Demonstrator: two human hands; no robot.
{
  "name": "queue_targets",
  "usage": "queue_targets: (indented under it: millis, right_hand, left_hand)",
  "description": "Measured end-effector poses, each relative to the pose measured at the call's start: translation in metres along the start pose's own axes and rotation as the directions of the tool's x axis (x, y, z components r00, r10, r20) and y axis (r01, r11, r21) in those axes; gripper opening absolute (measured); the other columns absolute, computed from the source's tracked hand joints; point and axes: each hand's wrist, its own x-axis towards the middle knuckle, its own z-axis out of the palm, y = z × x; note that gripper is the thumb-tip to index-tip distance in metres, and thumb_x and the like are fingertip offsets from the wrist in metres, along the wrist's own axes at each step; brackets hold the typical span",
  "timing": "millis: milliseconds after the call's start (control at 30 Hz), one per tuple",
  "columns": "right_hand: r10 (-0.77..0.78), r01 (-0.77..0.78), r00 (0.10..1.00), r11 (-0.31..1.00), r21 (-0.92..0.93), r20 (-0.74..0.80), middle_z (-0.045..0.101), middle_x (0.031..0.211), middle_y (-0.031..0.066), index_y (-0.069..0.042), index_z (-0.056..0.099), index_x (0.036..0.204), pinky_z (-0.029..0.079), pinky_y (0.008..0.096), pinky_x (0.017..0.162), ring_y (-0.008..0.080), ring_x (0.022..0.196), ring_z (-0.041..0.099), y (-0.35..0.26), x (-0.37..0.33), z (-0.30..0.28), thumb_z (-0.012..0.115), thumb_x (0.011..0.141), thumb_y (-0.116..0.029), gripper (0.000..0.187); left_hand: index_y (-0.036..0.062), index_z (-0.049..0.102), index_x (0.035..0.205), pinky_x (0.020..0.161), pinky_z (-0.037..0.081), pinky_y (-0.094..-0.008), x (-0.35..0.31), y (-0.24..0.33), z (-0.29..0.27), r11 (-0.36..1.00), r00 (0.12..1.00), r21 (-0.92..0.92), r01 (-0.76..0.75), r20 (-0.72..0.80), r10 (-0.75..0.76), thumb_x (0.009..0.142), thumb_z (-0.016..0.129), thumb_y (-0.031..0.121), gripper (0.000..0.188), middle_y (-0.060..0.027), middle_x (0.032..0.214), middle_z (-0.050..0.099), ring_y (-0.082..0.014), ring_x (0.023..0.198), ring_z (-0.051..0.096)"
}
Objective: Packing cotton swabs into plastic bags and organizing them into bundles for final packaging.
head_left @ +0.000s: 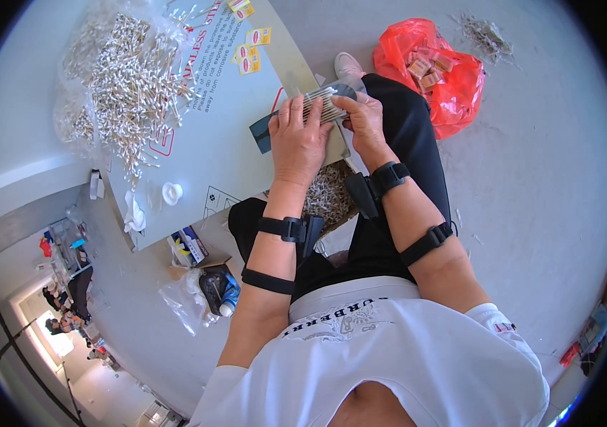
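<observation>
Over the table's near right edge, a row of cotton swabs [323, 107] lies side by side on a dark strip [261, 135]. The fingers of my left hand [300, 135] are bent over the left part of the row, with the thumb below. At its right end my right hand [365, 117] pinches the swabs between thumb and fingers; the exact fingertip contact is partly hidden. Further left on the table, a large heap of loose cotton swabs [129, 85] spills from a clear plastic bag [72, 107]. Small yellow-and-white cards [248, 58] lie beyond my hands.
Below my hands, between my legs, stands a box of swabs [328, 192]. A red plastic bag [460, 89] with small packs sits on the floor at right, near a scattered pile [486, 37]. A white ring-shaped piece [171, 193] and crumpled tissue [134, 213] lie near the table's left corner.
</observation>
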Motion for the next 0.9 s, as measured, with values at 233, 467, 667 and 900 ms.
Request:
queue_targets:
  millis: [233, 467, 667, 900]
  right_hand:
    - [-0.091, 0.090, 0.996, 0.995, 0.034, 0.017, 0.060, 0.064, -0.0023, -0.002, 0.068, 0.077, 0.033, 0.0216, 0.046, 0.0039, 0.051, 0.047, -0.005, -0.007, 0.008, 0.070, 0.077, -0.012, 0.010]
    - [-0.053, 0.054, 0.998, 0.999, 0.006, -0.036, 0.056, 0.059, -0.0036, -0.007, 0.064, 0.068, 0.028, 0.0206, 0.041, 0.0037, 0.043, 0.040, 0.002, 0.006, 0.011, 0.071, 0.081, -0.026, 0.024]
    - [-0.153, 0.153, 0.988, 0.988, 0.033, -0.001, 0.057, 0.061, -0.0042, -0.005, 0.065, 0.069, 0.032, 0.0217, 0.046, 0.0034, 0.050, 0.044, 0.007, 0.008, 0.011, 0.069, 0.084, -0.023, 0.024]
    - [-0.237, 0.234, 0.971, 0.964, -0.125, -0.008, 0.050, 0.058, -0.0059, -0.002, 0.062, 0.063, 0.031, 0.0245, 0.048, 0.0039, 0.053, 0.037, 0.015, 0.015, 0.009, 0.066, 0.086, -0.023, 0.032]
  left_hand:
    - [0.0053, 0.039, 0.136, 0.107, 0.020, -0.0502, -0.013, -0.002, 0.004, 0.998, 0.996, 0.045, 0.051, 0.069, -0.054, 0.085, 0.058, 0.037, 0.063, -0.0185, 0.142, 0.033, -0.0353, 0.134, 0.026]
    - [-0.0046, 0.020, 0.142, 0.110, 0.011, -0.0546, -0.024, 0.002, 0.015, 0.954, 0.951, 0.124, 0.274, 0.113, -0.288, 0.089, 0.045, 0.053, 0.082, -0.0259, 0.149, 0.016, -0.0374, 0.140, 0.011]
    - [-0.0061, 0.019, 0.141, 0.110, 0.010, -0.0554, -0.021, 0.003, 0.014, 0.957, 0.950, 0.082, 0.278, 0.127, -0.287, 0.089, 0.046, 0.053, 0.084, -0.0260, 0.149, 0.016, -0.0379, 0.140, 0.010]
    - [-0.0037, 0.017, 0.143, 0.110, 0.008, -0.0549, -0.024, 0.005, 0.018, 0.944, 0.938, 0.125, 0.307, 0.130, -0.322, 0.089, 0.046, 0.053, 0.083, -0.0257, 0.149, 0.014, -0.0385, 0.140, 0.008]
